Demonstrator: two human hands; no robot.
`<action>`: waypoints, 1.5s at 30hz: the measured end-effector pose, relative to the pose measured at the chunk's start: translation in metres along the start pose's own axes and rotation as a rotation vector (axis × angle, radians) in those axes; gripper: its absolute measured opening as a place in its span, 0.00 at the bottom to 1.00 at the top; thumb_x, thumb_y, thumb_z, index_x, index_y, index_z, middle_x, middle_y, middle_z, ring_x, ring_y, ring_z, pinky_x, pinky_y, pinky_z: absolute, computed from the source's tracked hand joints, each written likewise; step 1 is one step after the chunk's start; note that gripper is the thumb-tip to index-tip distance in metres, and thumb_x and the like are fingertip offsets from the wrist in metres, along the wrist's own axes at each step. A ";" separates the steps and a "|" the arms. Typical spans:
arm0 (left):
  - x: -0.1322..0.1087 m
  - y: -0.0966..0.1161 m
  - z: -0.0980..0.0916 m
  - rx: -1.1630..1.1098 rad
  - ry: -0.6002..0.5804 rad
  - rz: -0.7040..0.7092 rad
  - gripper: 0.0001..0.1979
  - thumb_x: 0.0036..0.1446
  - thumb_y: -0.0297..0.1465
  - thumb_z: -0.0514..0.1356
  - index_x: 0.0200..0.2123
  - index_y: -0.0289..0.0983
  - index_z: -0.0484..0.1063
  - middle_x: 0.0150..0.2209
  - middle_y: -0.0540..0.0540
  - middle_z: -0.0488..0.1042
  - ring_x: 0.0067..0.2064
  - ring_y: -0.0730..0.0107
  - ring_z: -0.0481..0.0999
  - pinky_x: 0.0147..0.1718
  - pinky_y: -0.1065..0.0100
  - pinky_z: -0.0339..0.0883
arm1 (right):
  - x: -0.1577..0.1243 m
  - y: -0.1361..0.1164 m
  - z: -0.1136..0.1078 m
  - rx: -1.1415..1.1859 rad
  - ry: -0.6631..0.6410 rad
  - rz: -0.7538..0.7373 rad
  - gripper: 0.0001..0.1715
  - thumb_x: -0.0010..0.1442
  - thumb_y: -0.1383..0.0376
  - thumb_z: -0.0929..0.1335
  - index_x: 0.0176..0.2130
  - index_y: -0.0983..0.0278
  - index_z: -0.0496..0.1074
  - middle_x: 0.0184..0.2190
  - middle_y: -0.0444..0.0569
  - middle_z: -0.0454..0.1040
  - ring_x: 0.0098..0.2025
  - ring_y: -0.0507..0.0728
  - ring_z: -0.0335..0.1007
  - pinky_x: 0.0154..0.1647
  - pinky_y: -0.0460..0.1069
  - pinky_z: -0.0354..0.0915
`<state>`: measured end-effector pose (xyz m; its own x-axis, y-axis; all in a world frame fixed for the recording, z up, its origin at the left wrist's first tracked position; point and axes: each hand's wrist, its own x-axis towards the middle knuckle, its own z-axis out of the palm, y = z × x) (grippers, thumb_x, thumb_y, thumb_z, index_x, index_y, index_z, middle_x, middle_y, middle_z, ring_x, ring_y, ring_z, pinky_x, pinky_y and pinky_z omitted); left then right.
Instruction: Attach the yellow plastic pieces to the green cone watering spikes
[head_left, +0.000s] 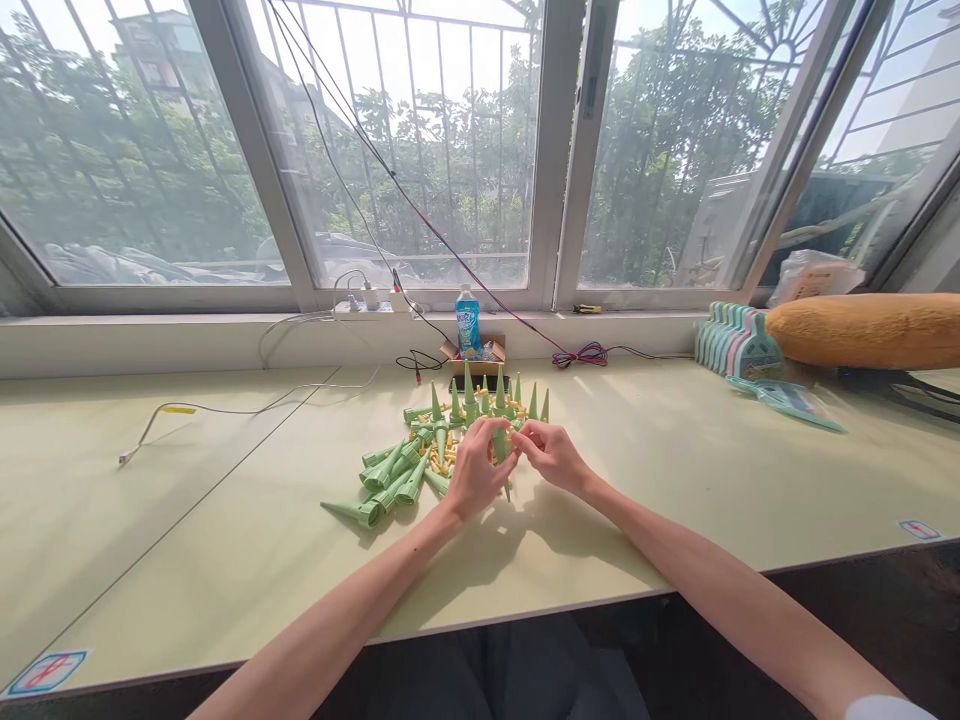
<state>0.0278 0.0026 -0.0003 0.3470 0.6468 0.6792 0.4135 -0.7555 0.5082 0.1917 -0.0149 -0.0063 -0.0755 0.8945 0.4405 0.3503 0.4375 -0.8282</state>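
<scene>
My left hand (478, 470) is closed around a green plastic spike (501, 446), whose narrow tip points down below the fingers. My right hand (553, 456) meets it at the spike's upper end, thumb and fingers pinched together; whatever small thing may be in that pinch is hidden. Just left of my hands lies a heap of hollow green cones (382, 472) with ribbed collars. Behind my fingers several green spikes (469, 395) stand point up. Small yellow pegs (448, 452) are scattered among them, partly covered by my left hand.
A blue-labelled bottle (467, 322) stands in a small cardboard box (491, 352) behind the heap. Cables (581, 354) run along the sill and tabletop (712, 480). To the right are pastel plastic scoops (739, 340) and an orange plush roll (862, 330).
</scene>
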 end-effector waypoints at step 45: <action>0.000 -0.006 0.001 -0.064 -0.054 0.043 0.14 0.56 0.24 0.62 0.45 0.39 0.67 0.41 0.48 0.71 0.29 0.76 0.70 0.29 0.71 0.68 | -0.001 0.003 0.000 -0.024 0.039 0.003 0.24 0.61 0.48 0.64 0.25 0.63 0.63 0.17 0.39 0.57 0.20 0.49 0.48 0.20 0.46 0.46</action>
<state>0.0261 0.0071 -0.0044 0.4084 0.6170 0.6727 0.3435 -0.7867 0.5130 0.1929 -0.0143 -0.0095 -0.0384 0.8915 0.4513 0.3727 0.4318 -0.8214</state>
